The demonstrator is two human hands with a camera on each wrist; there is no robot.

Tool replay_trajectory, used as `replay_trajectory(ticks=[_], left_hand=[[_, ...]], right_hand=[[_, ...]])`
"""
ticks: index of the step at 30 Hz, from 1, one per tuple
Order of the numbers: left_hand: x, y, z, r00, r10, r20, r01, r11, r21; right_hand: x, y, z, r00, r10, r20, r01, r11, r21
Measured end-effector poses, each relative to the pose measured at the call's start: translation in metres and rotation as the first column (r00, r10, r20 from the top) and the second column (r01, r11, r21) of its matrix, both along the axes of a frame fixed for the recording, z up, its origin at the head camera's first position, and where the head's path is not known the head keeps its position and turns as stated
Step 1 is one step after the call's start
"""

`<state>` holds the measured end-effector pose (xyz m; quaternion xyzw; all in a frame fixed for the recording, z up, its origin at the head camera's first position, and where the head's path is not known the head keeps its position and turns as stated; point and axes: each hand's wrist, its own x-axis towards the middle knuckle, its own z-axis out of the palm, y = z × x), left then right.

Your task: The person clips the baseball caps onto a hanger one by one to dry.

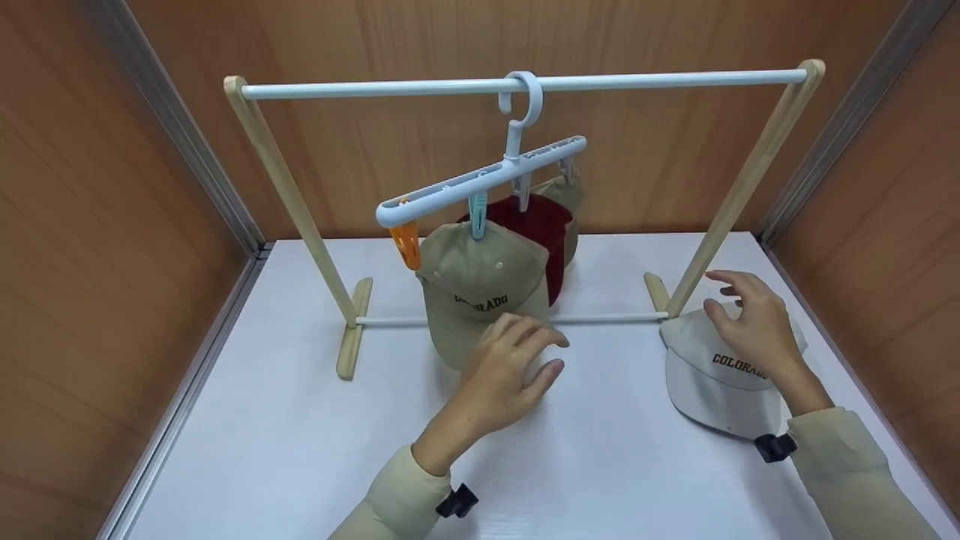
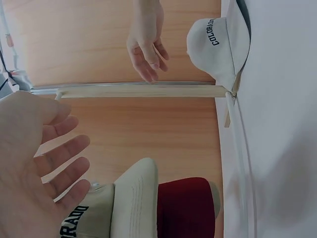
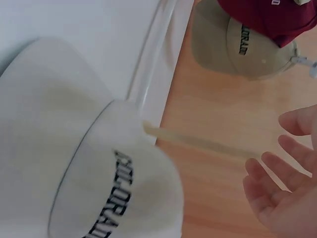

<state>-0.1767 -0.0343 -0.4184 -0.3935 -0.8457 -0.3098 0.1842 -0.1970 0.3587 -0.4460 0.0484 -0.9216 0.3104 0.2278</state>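
Observation:
My left hand (image 1: pixel 504 371) is held in front of the khaki cap (image 1: pixel 469 259), fingers relaxed and spread, overlapping its brim in the head view. That cap, lettered COLORADO, hangs by a light-blue clip (image 1: pixel 478 216) from a pale-blue hanger (image 1: pixel 480 180). Behind it hang a maroon cap (image 1: pixel 555 236) and another khaki cap (image 3: pixel 213 42), each on a clip. An orange clip (image 1: pixel 406 244) dangles at the hanger's near end. To the right, my right hand (image 1: pixel 754 319) hovers above a white COLORADO cap (image 1: pixel 709 386) with loosely bent fingers and nothing in them.
The hanger hooks over the white top bar (image 1: pixel 660 79) of a rack with slanted wooden posts (image 1: pixel 296 195). Its lower bar (image 1: pixel 607 318) runs close over the white table (image 1: pixel 285 442). Wood-grain panels (image 1: pixel 97 262) enclose the table at the back and sides.

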Motion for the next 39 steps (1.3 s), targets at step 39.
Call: replay_trajectory(ticks=[39], left_hand=[[-0.013, 0.046, -0.023, 0.995, -0.065, 0.076, 0.071, 0.994, -0.089]], right_hand=[[-0.009, 0.098, -0.041, 0.785, -0.136, 0.604, 0.166, 0.986, 0.006]])
